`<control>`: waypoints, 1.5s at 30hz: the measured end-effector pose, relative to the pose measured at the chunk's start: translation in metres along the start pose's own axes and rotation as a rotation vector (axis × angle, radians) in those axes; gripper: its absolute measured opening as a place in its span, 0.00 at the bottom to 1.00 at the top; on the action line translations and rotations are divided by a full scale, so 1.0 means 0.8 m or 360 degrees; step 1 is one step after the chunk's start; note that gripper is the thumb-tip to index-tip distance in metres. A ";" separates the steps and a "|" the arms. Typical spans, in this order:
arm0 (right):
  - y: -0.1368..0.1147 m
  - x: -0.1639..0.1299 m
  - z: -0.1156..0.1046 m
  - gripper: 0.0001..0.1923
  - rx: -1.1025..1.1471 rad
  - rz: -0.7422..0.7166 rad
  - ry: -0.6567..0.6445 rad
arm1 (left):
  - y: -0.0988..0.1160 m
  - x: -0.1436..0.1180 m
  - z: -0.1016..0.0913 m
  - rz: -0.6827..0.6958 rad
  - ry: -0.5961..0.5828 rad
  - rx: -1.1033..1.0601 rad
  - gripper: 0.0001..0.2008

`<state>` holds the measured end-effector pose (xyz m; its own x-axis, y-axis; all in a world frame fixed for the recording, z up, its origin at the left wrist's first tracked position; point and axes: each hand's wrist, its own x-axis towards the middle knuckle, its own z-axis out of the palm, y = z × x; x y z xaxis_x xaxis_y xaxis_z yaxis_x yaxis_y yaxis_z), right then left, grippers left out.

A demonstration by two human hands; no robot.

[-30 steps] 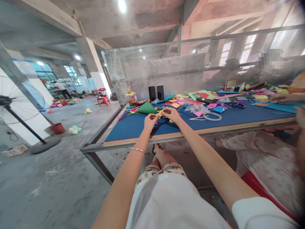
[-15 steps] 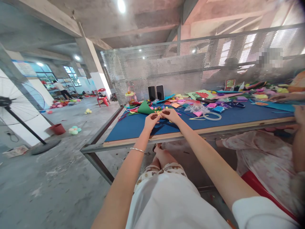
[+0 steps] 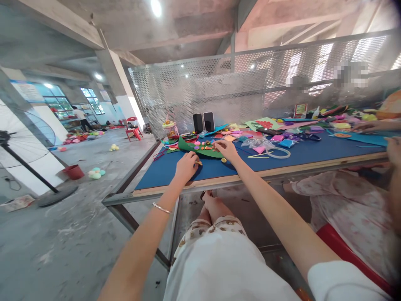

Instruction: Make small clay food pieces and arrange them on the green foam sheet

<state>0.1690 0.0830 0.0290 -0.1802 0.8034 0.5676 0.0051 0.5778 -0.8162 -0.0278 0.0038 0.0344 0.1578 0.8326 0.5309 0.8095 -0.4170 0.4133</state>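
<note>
A green sheet (image 3: 185,144) lies on the blue tabletop with its left edge curled up, carrying several small coloured pieces that look like clay. My left hand (image 3: 186,168) rests on the table in front of it, fingers curled around a small yellowish clay piece (image 3: 198,162) that is partly hidden. Over the sheet's right side, my right hand (image 3: 228,151) reaches with bent fingers apart; nothing can be seen between them. Just below its fingers sits a small round yellow piece (image 3: 223,160) on the tabletop.
Two phones (image 3: 209,122) stand upright behind the sheet. Clear plastic bags, coloured packets (image 3: 286,143) and a translucent ring (image 3: 278,153) lie to the right. A co-worker's hand (image 3: 368,126) is at the far right. A perforated metal screen (image 3: 219,92) closes the table's back.
My hands have parted from around the small yellow piece. The left moved left and down; the right stayed near the sheet. More of the green sheet and its pieces shows.
</note>
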 end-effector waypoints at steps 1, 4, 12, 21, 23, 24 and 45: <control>0.000 -0.001 -0.001 0.12 -0.0022 -0.0011 0.0023 | -0.003 -0.006 -0.008 0.0046 -0.0077 0.0075 0.06; 0.000 -0.002 -0.002 0.11 -0.0069 -0.0019 0.0049 | -0.008 -0.019 -0.024 0.0131 -0.0272 0.0255 0.09; 0.008 -0.002 -0.001 0.10 -0.0229 0.0004 0.0061 | 0.011 0.015 0.020 0.0176 -0.0419 0.0504 0.14; 0.016 -0.002 0.000 0.10 -0.0487 -0.0074 -0.0059 | 0.027 0.001 0.051 0.0275 -0.0719 0.0449 0.27; 0.016 -0.005 -0.003 0.10 -0.0549 -0.0124 -0.0103 | 0.033 -0.016 0.040 0.0267 -0.0727 0.0457 0.27; 0.014 -0.007 -0.005 0.09 -0.0581 -0.0161 -0.0140 | 0.036 -0.022 0.035 0.0260 -0.0729 0.0463 0.27; 0.021 -0.033 -0.109 0.10 -0.0997 -0.0203 -0.0199 | 0.029 -0.015 0.014 0.0245 -0.0841 0.0384 0.21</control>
<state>0.2596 0.0838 0.0097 -0.3304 0.7219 0.6080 0.5419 0.6725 -0.5041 -0.0048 -0.0118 0.0296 0.4932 0.8635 0.1060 0.8508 -0.5041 0.1481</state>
